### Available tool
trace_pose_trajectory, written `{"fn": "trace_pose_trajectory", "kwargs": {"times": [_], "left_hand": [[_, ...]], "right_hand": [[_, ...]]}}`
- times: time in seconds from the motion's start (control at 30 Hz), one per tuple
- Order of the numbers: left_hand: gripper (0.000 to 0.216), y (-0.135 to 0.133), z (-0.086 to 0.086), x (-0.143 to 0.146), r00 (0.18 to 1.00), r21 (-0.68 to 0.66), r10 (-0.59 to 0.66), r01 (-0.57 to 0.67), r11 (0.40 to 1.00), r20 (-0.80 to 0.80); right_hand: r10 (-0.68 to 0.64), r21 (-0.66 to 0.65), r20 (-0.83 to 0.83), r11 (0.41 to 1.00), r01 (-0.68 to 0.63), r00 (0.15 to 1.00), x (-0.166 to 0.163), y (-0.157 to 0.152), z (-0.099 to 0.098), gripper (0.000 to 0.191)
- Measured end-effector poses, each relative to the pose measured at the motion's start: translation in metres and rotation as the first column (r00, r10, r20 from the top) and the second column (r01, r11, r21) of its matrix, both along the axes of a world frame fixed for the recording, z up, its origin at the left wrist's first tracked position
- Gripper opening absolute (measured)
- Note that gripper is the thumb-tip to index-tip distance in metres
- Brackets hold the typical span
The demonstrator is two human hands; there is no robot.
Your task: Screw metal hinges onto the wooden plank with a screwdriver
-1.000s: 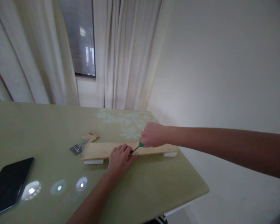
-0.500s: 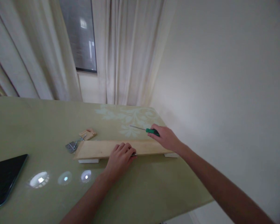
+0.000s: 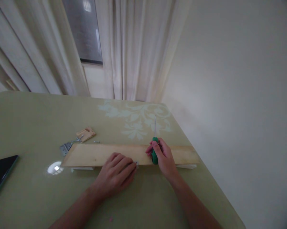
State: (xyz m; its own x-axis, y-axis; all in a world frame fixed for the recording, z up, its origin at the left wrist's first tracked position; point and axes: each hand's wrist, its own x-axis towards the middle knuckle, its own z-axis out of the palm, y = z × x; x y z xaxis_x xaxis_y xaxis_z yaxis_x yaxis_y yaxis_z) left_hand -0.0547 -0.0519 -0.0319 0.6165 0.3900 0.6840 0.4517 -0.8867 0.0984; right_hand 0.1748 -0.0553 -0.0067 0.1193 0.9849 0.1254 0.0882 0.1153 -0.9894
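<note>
A long pale wooden board lies across white supports on the table. My left hand rests on the board's front edge, its fingers closed on a small metal piece with a dark hole. Most of that piece is hidden under the fingertips. Over the right part of the board, my right hand is wrapped around the green handle of a screwdriver. Its shaft points up and away from me, clear of the metal piece.
Left of the board lie metal hinges, a few screws and a small wooden piece. A dark tablet sits at the left on the green table. A wall stands close on the right.
My right hand has come down and inward, and the screwdriver has swung from pointing left to pointing away from me. The left hand stays at the board's front edge; the view has shifted.
</note>
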Motion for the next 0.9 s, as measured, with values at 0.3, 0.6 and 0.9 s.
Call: {"fn": "trace_pose_trajectory", "kwargs": {"times": [0.3,0.6,0.9], "left_hand": [[0.018,0.003,-0.004,-0.008,0.998,0.052,-0.051,0.053,0.997,-0.045],[0.019,0.002,-0.001,-0.013,0.997,0.061,-0.070,0.073,0.995,-0.045],[0.023,0.006,-0.005,-0.015,0.991,0.013,-0.124,0.124,0.992,0.045]], "right_hand": [[0.024,-0.040,-0.062,0.999,-0.026,0.998,-0.002,-0.001,0.002,0.036],[0.037,-0.064,-0.075,0.997,-0.042,0.996,0.000,-0.003,0.004,0.036],[0.054,-0.033,-0.039,0.998,-0.056,0.998,-0.001,0.001,0.002,0.033]]}}
